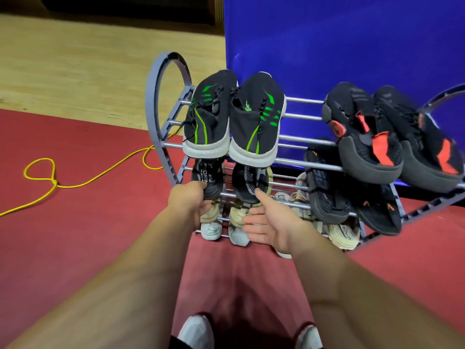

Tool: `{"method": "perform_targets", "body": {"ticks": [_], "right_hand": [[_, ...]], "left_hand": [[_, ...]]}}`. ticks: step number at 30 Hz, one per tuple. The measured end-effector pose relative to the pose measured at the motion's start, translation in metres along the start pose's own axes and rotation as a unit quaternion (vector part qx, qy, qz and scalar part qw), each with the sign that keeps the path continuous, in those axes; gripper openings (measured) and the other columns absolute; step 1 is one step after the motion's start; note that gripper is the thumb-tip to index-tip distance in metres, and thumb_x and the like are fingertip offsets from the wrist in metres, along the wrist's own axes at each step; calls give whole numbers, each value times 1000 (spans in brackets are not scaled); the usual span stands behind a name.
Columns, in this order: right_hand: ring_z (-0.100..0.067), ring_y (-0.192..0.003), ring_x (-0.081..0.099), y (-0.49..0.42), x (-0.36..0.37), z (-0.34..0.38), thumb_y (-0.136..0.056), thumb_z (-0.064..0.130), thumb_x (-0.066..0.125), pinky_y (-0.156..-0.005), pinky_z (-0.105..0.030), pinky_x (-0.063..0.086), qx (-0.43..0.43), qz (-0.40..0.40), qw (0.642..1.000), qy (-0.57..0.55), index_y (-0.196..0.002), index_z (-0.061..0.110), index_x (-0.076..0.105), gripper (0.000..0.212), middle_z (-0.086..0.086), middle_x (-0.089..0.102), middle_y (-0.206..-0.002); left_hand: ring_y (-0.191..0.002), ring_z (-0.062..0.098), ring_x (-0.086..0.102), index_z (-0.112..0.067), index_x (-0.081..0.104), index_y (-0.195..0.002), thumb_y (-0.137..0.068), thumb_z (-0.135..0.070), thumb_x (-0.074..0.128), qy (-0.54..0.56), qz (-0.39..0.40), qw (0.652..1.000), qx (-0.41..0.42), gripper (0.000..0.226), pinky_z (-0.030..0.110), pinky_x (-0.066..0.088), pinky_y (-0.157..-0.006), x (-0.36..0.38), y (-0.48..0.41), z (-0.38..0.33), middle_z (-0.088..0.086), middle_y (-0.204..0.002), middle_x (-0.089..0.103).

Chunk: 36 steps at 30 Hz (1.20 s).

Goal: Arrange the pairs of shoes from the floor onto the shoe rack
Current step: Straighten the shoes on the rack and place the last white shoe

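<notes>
Black sandals (208, 180) are being seated on the shoe rack's (151, 102) middle rails, left hand (191, 200) fingers curled around one, right hand (266, 222) fingers spread; a slip between rails is being risked.

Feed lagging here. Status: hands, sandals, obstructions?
Left hand grips left sandal on rack. Right hand open, thumb on right sandal. Nothing in the way.
</notes>
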State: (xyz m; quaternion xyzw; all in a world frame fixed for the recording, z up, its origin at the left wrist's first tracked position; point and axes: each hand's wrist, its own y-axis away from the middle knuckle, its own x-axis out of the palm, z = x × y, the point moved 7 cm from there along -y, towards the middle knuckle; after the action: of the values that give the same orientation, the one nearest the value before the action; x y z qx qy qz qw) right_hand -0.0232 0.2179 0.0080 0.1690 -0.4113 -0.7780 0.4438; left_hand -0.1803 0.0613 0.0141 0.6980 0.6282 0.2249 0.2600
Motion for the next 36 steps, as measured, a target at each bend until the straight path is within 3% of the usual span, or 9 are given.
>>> {"method": "perform_targets", "body": {"ticks": [5, 15, 19, 27, 32, 34, 36], "right_hand": [[-26, -93, 77, -9, 8, 6, -94, 67, 56, -73, -36, 60, -8, -11, 997, -73, -116, 0, 65, 72, -14, 78, -106], [-23, -93, 78, -7, 3, 7, -100, 42, 63, -78, -35, 61, -31, -23, 996, -85, -115, 0, 69, 46, -11, 80, -99], [-24, -90, 79, -7, 5, 7, -97, 39, 68, -75, -35, 61, -31, -14, 994, -104, -119, 2, 67, 43, -13, 80, -99], [-23, -85, 79, -8, 7, 9, -99, 25, 68, -67, -32, 61, -30, -11, 991, -133, -120, 11, 65, 26, -13, 80, -98], [-19, -82, 74, 3, -3, 16, -99, 22, 63, -64, -32, 56, -38, -44, 984, -170, -116, 9, 65, 22, -11, 79, -97], [-18, -77, 72, 13, -11, 21, -99, 21, 62, -61, -30, 55, -47, -53, 981, -180, -117, 7, 65, 23, -11, 77, -96], [-16, -72, 72, 25, -19, 22, -99, 19, 61, -56, -28, 55, -54, -57, 982, -172, -118, 7, 65, 23, -10, 76, -95]], "left_hand": [[-91, 30, 75, -2, 60, -115, -91, -15, 65, -15, 7, 1000, 17, 28, 33, 64, -65, -2, -5, -4, 16, -104, 73], [-83, 30, 76, -1, 50, -127, -91, -15, 65, -45, 34, 998, 27, 41, 38, 64, -63, 8, -6, -1, 19, -108, 71], [-87, 31, 75, -4, 49, -122, -88, -17, 67, -64, 34, 997, 40, 41, 39, 65, -63, 8, -6, -2, 20, -111, 68], [-80, 26, 76, 0, 55, -123, -86, -23, 68, -67, 34, 996, 46, 45, 29, 61, -57, 10, -11, 0, 19, -105, 72], [-71, 20, 59, -6, 56, -129, -90, -35, 64, -80, 60, 995, 27, 49, 28, 56, -57, 12, 4, 0, 5, -98, 66], [-68, 21, 52, -7, 56, -129, -87, -36, 64, -104, 46, 993, 32, 51, 29, 51, -58, 7, 13, -4, 6, -95, 65], [-56, 20, 38, -1, 54, -121, -86, -30, 64, -112, 31, 991, 61, 46, 24, 39, -48, 2, 22, -14, 14, -90, 67]]}}
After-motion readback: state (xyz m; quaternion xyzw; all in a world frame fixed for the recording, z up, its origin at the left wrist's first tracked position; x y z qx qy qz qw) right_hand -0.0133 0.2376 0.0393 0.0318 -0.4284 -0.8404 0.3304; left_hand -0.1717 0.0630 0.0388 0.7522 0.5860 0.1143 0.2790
